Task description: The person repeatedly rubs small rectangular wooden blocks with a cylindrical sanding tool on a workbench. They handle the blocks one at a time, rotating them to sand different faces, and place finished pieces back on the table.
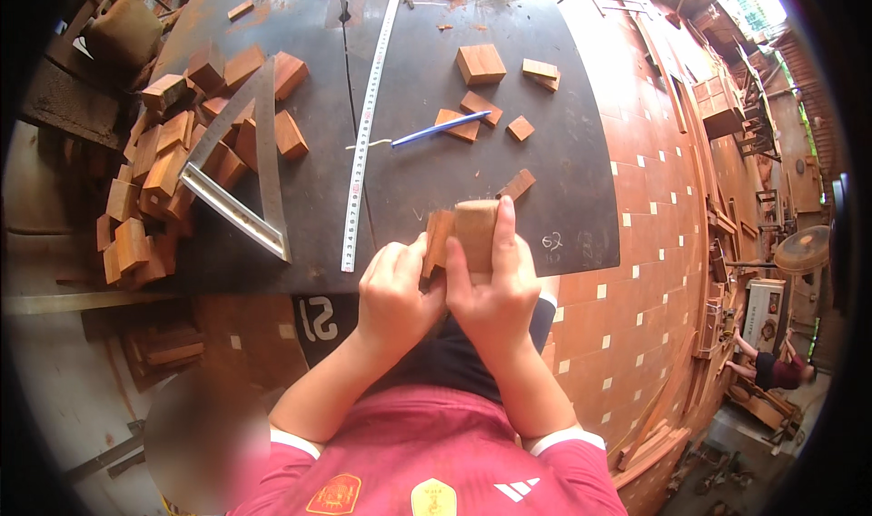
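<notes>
Both of my hands grip a small reddish-brown wooden block point(468, 230) just above the near edge of a dark worktable point(436, 166). My left hand point(395, 291) curls around the block's left side. My right hand point(495, 284) holds its right side, with the index finger stretched up over its face. The block is tilted slightly and partly hidden by my fingers.
A steel ruler point(365, 125) runs up the table beside a metal square point(245, 184). A heap of wooden blocks point(159, 166) lies at the left; several loose blocks point(481, 66) and a blue pen point(440, 128) lie further back. At the far right, another person point(772, 366) crouches on the tiled floor point(636, 243).
</notes>
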Demonstrator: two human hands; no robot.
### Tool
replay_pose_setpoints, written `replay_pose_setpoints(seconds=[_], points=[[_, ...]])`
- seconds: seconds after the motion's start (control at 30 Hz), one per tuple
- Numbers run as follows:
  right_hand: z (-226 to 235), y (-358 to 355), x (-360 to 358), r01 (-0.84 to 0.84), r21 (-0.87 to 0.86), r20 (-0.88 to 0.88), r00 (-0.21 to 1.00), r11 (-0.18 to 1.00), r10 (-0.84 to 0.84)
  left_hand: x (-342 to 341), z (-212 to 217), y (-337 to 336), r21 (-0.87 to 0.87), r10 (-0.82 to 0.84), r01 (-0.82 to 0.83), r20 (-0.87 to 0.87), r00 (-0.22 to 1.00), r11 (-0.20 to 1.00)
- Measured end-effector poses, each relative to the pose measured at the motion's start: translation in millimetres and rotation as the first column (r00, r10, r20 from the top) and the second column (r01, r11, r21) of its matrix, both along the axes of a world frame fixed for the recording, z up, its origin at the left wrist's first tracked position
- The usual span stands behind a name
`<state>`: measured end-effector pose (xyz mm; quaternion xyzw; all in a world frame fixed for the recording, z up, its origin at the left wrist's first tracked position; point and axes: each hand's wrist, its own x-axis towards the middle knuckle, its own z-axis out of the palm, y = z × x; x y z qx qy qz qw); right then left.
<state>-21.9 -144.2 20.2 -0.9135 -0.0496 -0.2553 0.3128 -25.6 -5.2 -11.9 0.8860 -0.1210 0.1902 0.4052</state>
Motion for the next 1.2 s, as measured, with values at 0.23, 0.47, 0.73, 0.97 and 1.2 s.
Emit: replay_pose_setpoints(seconds=[0.23, 0.47, 0.73, 0.97, 1.2], points=[[3.5, -6.0, -34.7, -0.078, -0.012, 0.036, 0.996, 0.997, 0.079, 0.0, 2.5, -3.1, -0.002, -0.006, 0.006, 0.031, 1.000, 1.000], [8.0, -3.5, -17.3, -0.014, -0.049, 0.031, 0.999, 0.999, 0.016, 6.7, 13.9, 11.2, -0.064, -0.149, 0.140, -0.147, 0.978, 0.988], [7.3, -9.1, -19.6, -0.052, 0.020, -0.020, 0.998, 0.998, 0.052, 40.6, 44.9, 48.5, -0.076, -0.476, 0.473, -0.247, 0.844, 0.878], [1.5, -7.8, -17.6, -0.037, 0.020, 0.023, 0.999, 0.999, 0.037, 53.6, 49.5, 51.0, -0.144, -0.556, 0.539, -0.299, 0.775, 0.830], [10.7, -8.8, -39.0, -0.055, 0.001, -0.024, 0.998, 0.998, 0.055, 56.0, 40.7, 51.0, -0.172, -0.537, 0.509, -0.318, 0.781, 0.843]])
